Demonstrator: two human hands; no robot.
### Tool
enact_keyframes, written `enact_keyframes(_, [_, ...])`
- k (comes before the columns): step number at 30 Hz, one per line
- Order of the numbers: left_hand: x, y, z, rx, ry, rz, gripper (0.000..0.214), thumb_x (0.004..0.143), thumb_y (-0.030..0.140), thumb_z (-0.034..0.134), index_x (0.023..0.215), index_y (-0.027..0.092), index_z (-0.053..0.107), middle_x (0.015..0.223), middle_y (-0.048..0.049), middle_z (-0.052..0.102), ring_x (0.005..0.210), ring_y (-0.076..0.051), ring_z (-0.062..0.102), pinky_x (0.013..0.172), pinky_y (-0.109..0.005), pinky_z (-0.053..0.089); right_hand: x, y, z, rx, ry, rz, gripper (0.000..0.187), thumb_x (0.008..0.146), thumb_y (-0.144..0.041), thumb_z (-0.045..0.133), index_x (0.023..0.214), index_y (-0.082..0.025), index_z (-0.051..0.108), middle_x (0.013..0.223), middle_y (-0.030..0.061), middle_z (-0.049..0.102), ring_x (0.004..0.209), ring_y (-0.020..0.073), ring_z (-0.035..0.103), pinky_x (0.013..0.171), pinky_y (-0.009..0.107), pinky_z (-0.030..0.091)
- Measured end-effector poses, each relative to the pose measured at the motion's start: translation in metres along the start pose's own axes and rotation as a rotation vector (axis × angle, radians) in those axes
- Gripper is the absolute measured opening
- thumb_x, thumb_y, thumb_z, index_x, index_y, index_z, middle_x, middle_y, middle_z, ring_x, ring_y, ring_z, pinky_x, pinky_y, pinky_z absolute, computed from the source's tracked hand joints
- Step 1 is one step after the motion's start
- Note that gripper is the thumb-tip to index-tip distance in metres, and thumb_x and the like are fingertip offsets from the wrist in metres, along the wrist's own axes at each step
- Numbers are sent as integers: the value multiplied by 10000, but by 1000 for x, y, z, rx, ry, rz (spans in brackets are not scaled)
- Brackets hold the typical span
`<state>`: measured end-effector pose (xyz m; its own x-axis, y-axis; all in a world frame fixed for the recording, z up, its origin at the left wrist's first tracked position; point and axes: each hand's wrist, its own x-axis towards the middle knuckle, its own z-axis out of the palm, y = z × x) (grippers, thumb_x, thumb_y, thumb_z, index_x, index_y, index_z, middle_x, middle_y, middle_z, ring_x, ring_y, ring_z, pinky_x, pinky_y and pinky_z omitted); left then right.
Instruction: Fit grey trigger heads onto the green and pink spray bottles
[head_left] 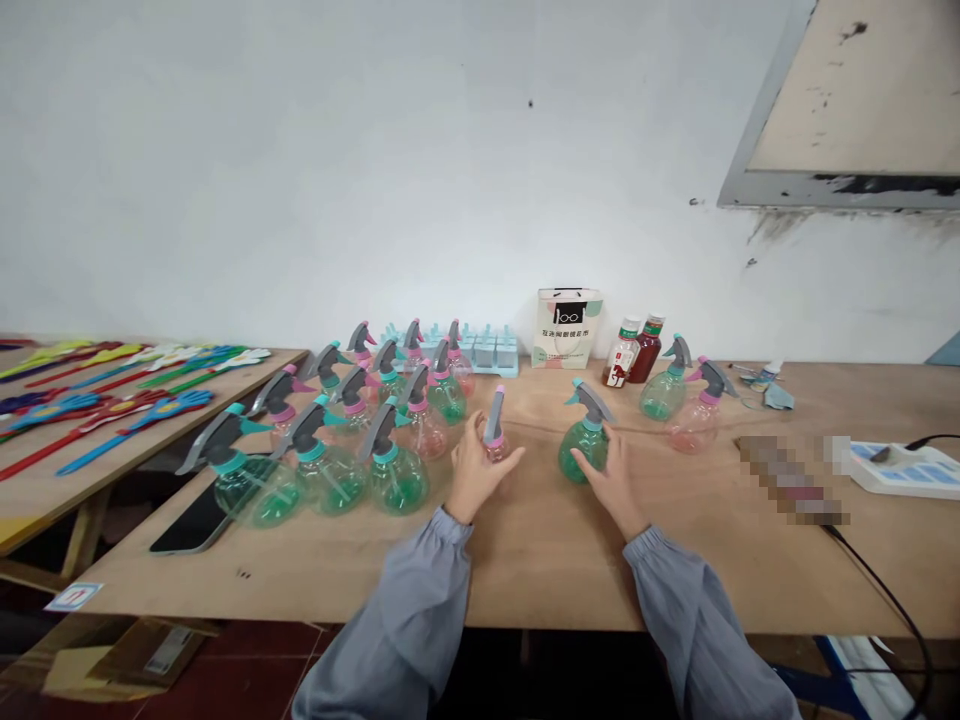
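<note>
My left hand point(480, 468) is curved round a pink spray bottle point(494, 425) with a grey trigger head, its thumb in front. Most of that bottle's body is hidden behind the hand. To the right, my right hand point(609, 472) grips a green spray bottle point(576, 447) with a teal collar, thumb across its round body. Both bottles stand upright, apart from each other. Several more green and pink spray bottles are grouped on the left, among them a green one point(397, 482) nearest my left hand.
A phone point(191, 520) lies under the left group. Along the wall stand a light blue mould tray point(486, 355), a paper bag point(566, 330) and two sauce bottles point(646, 350). Two more spray bottles point(694, 425), a power strip point(911, 470) and a cable point(877, 580) are at right.
</note>
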<state>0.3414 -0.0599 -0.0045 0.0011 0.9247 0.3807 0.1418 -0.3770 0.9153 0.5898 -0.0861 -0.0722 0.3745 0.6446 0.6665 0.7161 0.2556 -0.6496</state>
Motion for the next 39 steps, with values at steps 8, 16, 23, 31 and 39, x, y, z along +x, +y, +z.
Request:
enact_keyframes(8, [24, -48, 27, 223, 62, 133, 675, 730, 352, 770, 1332, 186, 515, 1303, -153, 510, 1325, -335, 481, 1124, -484, 359, 0, 3, 1, 25, -2, 7, 747, 829, -701, 607, 1345, -171, 500, 1233, 156, 548, 1201, 326, 526, 1061, 546, 430])
enact_keyframes(16, [131, -71, 74, 432, 115, 41, 838, 850, 399, 701, 1518, 137, 268, 1443, -264, 430, 1423, -381, 414, 1146, -507, 341, -3, 2, 1, 23, -18, -13, 697, 847, -658, 614, 1342, -179, 502, 1223, 153, 569, 1189, 325, 543, 1046, 552, 446])
enact_keyframes(23, [168, -72, 81, 428, 127, -27, 774, 818, 324, 742, 1453, 131, 345, 1477, -286, 433, 1442, -390, 414, 1127, -490, 382, -3, 1, 4, 11, -17, -41, 634, 859, -619, 626, 1310, -187, 517, 1195, 142, 578, 1160, 319, 556, 1023, 545, 463])
enact_keyframes(31, [133, -48, 92, 258, 315, 30, 640, 899, 348, 596, 1453, 134, 359, 1533, -260, 372, 1501, -348, 319, 1212, -518, 257, -4, -3, 2, -1, -2, -43, 608, 852, -581, 649, 1300, -192, 517, 1165, 124, 572, 1139, 309, 557, 1006, 532, 471])
enact_keyframes(39, [22, 0, 116, 96, -171, 447, 1022, 659, 448, 838, 1506, 199, 323, 1483, -238, 468, 1417, -433, 426, 1190, -621, 290, -22, -15, 21, -40, 36, -92, 500, 861, -370, 602, 1315, -195, 486, 1174, 134, 548, 1124, 329, 523, 960, 553, 471])
